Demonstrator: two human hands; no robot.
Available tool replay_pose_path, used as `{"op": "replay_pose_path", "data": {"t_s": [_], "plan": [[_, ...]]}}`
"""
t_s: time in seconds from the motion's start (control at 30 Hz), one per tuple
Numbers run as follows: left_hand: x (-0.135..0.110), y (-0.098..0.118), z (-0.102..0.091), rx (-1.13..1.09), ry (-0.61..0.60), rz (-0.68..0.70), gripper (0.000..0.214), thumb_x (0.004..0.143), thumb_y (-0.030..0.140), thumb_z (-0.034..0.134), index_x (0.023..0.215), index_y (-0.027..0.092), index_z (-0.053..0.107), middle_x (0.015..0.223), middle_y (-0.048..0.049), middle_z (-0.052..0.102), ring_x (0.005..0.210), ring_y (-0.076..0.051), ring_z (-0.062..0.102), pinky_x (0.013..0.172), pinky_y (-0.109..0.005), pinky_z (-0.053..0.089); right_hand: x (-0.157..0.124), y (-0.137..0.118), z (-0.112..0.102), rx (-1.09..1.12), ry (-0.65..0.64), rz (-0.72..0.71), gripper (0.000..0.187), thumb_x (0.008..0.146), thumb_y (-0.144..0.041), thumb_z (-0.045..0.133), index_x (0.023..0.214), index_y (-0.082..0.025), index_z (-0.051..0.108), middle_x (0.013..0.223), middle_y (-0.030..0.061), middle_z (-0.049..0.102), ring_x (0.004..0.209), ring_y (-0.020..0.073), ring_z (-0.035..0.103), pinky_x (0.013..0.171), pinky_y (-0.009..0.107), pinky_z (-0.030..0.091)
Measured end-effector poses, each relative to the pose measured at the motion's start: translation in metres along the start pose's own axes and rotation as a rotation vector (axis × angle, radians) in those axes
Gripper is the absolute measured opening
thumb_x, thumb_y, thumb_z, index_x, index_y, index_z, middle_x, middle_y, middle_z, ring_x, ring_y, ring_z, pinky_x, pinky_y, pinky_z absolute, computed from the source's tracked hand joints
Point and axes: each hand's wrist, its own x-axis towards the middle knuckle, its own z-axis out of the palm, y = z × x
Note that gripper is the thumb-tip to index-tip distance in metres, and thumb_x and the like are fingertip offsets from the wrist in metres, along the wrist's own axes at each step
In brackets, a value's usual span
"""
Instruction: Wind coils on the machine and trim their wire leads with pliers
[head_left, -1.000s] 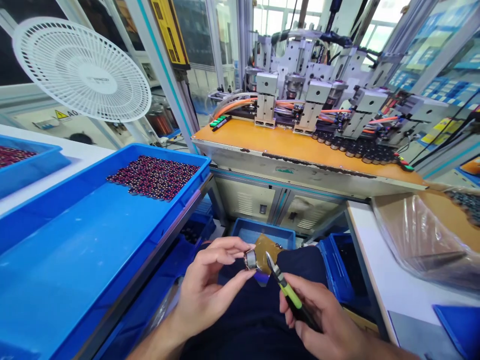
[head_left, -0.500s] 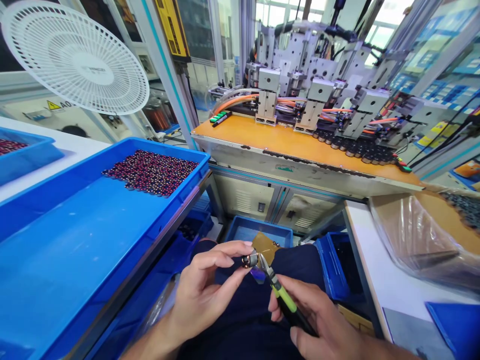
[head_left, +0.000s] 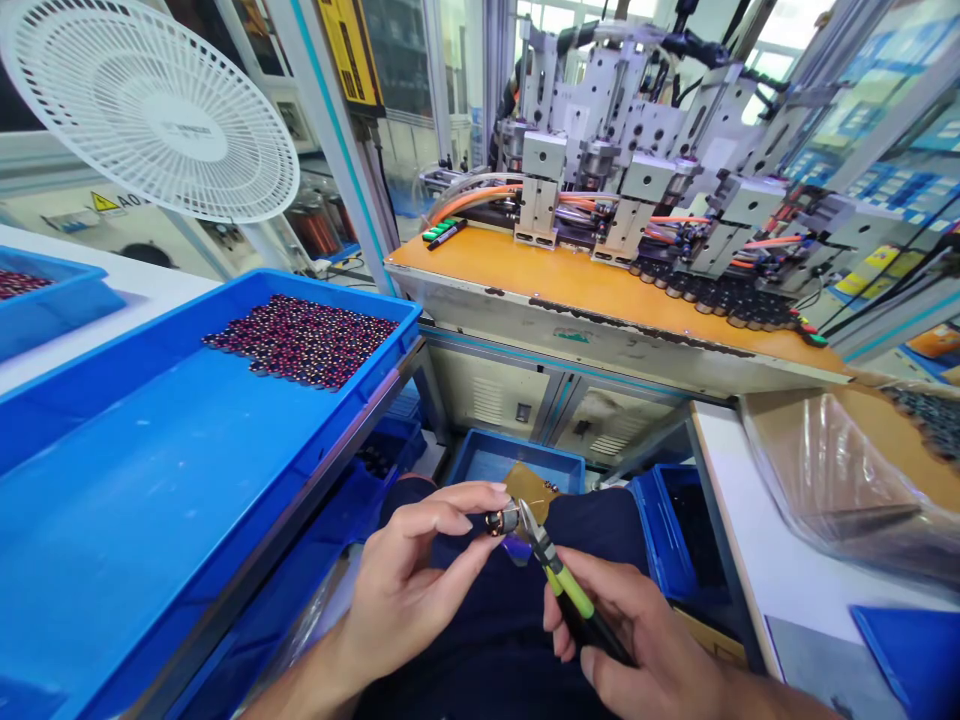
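Between the thumb and fingers of my left hand [head_left: 420,560] is a small wound motor core [head_left: 503,519], a short dark cylinder with copper wire showing at its end. My right hand [head_left: 637,620] is wrapped round a pair of cutting pliers [head_left: 566,590] with green and black handles. The pliers' jaws point up and left, right beside the core's right end. Whether the jaw tips touch the core or a wire on it, I cannot tell. Both hands are above my lap, over dark trousers.
A large blue tray [head_left: 150,470] at left carries many similar cores [head_left: 315,340] at its far end. Below my hands' far side lies a blue bin [head_left: 480,455]. An orange-topped machine bench [head_left: 570,280] stands ahead. A plastic-lined box [head_left: 825,470] sits at right, and a white fan [head_left: 180,130] at left.
The pliers have shifted very slightly right and their handles look a little further apart. My left hand and the core stay almost in place. The view has tilted slightly.
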Motion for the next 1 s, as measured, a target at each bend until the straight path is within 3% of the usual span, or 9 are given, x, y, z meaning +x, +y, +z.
{"op": "replay_pose_path", "data": {"t_s": [0.13,0.47,0.73,0.83,1.0], "plan": [[0.001,0.0,0.0,0.011,0.008,0.005,0.043,0.075,-0.007,0.066,0.102,0.023,0.051,0.105,-0.0074,0.075,0.098,-0.024,0.073,0.09,-0.046,0.061,0.001,0.002,0.001,0.0,0.007,-0.024,0.064,0.082,-0.011,0.058,0.143,-0.025,0.046,0.097,0.0067,0.06,0.074,0.0112,0.058,0.068,0.028,0.052],[0.0,0.0,0.0,0.0,0.006,-0.009,0.047,0.073,-0.01,0.066,0.104,0.023,0.052,0.107,-0.0066,0.074,0.101,-0.023,0.072,0.095,-0.045,0.059,0.005,-0.007,0.004,-0.007,0.027,0.07,0.064,0.073,-0.008,0.058,0.136,-0.021,0.054,0.09,0.0048,0.06,0.069,0.01,0.055,0.064,0.024,0.048],[0.0,-0.001,0.0,0.043,0.005,-0.008,0.044,0.074,-0.008,0.067,0.102,0.023,0.053,0.104,-0.0067,0.075,0.099,-0.024,0.073,0.093,-0.045,0.06,0.009,-0.009,0.002,-0.198,0.07,0.074,0.039,0.071,-0.01,0.054,0.106,-0.016,0.069,0.076,0.0005,0.054,0.062,0.0089,0.048,0.057,0.02,0.041],[0.0,-0.002,0.001,0.053,0.004,-0.021,0.043,0.074,-0.008,0.066,0.101,0.023,0.053,0.103,-0.0059,0.075,0.1,-0.023,0.072,0.093,-0.044,0.06,0.01,-0.01,0.001,-0.256,0.098,0.107,0.043,0.073,-0.012,0.055,0.114,-0.017,0.067,0.076,0.0007,0.056,0.063,0.0094,0.049,0.057,0.021,0.042],[0.001,-0.001,0.0,0.043,0.023,-0.042,0.043,0.074,-0.008,0.066,0.101,0.023,0.054,0.102,-0.0045,0.074,0.1,-0.021,0.072,0.093,-0.04,0.06,0.009,-0.006,-0.002,-0.159,0.138,0.109,0.055,0.08,-0.017,0.056,0.135,-0.019,0.054,0.088,0.0047,0.06,0.071,0.0122,0.055,0.068,0.028,0.05]]}}
